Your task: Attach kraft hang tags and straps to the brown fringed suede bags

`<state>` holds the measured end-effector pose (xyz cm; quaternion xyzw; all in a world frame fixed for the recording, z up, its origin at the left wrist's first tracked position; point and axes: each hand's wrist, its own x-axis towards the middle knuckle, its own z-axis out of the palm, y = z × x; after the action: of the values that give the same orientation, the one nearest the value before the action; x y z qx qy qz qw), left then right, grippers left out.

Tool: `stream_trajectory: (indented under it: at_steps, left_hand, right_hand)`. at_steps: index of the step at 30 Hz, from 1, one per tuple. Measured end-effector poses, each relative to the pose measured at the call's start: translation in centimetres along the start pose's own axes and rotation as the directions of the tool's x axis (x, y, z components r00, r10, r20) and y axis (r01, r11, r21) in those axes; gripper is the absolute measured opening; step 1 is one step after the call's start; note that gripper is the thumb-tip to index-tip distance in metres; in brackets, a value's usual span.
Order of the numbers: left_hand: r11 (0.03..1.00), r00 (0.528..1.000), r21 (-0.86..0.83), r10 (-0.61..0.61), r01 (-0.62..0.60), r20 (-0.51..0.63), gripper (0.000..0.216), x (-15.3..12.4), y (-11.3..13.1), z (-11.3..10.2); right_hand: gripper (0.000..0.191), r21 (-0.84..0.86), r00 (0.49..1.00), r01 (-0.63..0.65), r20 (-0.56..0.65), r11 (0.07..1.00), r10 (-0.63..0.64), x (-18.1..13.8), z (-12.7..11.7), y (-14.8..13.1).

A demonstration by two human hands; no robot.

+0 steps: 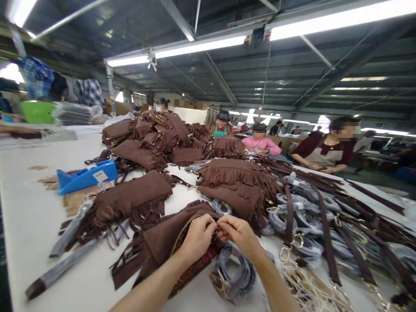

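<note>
A brown suede fringed bag (156, 245) lies open on the white table (29, 216) right in front of me. My left hand (198, 236) and my right hand (238, 234) meet at the bag's top edge, fingertips pinched together on a small part near the zipper that I cannot make out. A coiled wrapped strap (234, 273) lies under my right wrist.
Several more brown fringed bags (237, 182) are piled across the table. Brown straps with gold clasps (325, 225) spread to the right. A blue tape dispenser (86, 175) sits at left. Several people (328, 149) work at the far side.
</note>
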<state>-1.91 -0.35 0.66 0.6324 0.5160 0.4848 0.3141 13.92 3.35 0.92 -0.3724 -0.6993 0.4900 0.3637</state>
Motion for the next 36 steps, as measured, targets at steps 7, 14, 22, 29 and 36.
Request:
stream_trajectory:
  at_steps: [7, 14, 22, 29, 36]
  left_hand:
    - [0.996, 1.000, 0.084, 0.010, -0.010, -0.001, 0.018, -0.2, 0.0, 0.0]
    - [0.990, 1.000, 0.142, 0.021, -0.022, 0.005, 0.019, -0.2, 0.2, 0.0]
    - [0.978, 1.000, 0.207, 0.013, -0.016, 0.014, 0.020, -0.4, 0.5, -0.1]
    - [0.947, 1.000, 0.323, -0.007, 0.000, 0.019, 0.017, -0.7, 0.2, 0.3]
    - [0.937, 0.998, 0.348, 0.000, -0.020, 0.056, 0.017, -1.1, 0.0, 0.4]
  right_hand:
    - [0.034, -0.082, 0.999, 0.014, 0.031, 0.997, -0.012, -0.1, -0.1, 0.0]
    - [0.025, -0.214, 0.997, 0.069, 0.046, 0.974, -0.060, -0.2, -0.1, -0.6]
    - [0.025, -0.373, 0.993, 0.115, 0.079, 0.921, -0.092, -0.3, 0.0, -0.9]
    - [0.028, -0.768, 0.964, 0.256, 0.160, 0.588, -0.211, -0.3, 0.3, -1.3]
    - [0.026, -0.730, 0.962, 0.273, 0.206, 0.626, -0.180, -0.6, 0.0, -1.1]
